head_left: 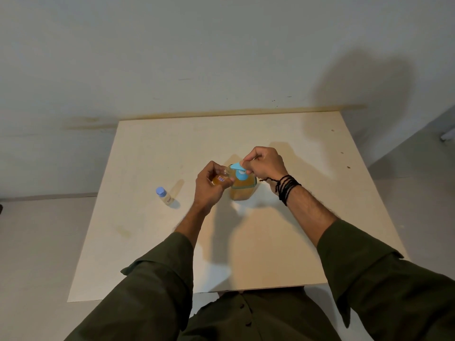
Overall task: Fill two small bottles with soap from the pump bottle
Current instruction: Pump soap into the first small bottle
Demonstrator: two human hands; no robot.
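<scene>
Pump bottle (pixel 242 187) mid-dispense: right hand (pixel 264 164), fingers curled, presses its blue head; left hand (pixel 209 184) grips small bottle (pixel 221 179) at spout; capped bottle (pixel 164 196) probably next.

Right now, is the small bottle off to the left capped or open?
Capped. The small bottle stands upright on the table with its blue cap on, apart from both hands.

A single wide-angle view, worn on the person's head, looks forward and steeply down over both forearms onto a pale table (pixel 283 242) set against a grey wall (pixel 197 45). The left hand (pixel 209 185) and right hand (pixel 264 163) meet near the frame's middle, fairly close to the lens, while the green sleeves (pixel 152 286) fill the bottom edge, nearest the camera
</scene>
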